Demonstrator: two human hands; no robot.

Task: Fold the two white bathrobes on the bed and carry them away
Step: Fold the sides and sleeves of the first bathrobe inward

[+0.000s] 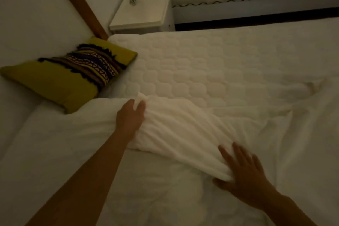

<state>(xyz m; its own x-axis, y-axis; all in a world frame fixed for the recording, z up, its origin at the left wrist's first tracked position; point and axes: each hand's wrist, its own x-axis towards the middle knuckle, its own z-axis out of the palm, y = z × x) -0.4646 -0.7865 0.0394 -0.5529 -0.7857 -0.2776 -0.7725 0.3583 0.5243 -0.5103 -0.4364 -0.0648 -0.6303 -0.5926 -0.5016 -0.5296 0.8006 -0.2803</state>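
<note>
A white ribbed bathrobe (181,132) lies spread across the bed (201,64), partly folded into a long band that runs from centre left to lower right. My left hand (131,115) pinches the far corner of that band between thumb and fingers. My right hand (244,170) lies flat with spread fingers on the near end of the band, its thumb under the cloth's edge. More white cloth (302,124) lies rumpled to the right; whether it is the second robe I cannot tell.
A green cushion (60,79) with a dark patterned stripe leans at the left by the wall. A white bedside table (145,9) stands behind the bed, with a wooden post (80,3) beside it. A dark gap (256,20) separates this bed from another one.
</note>
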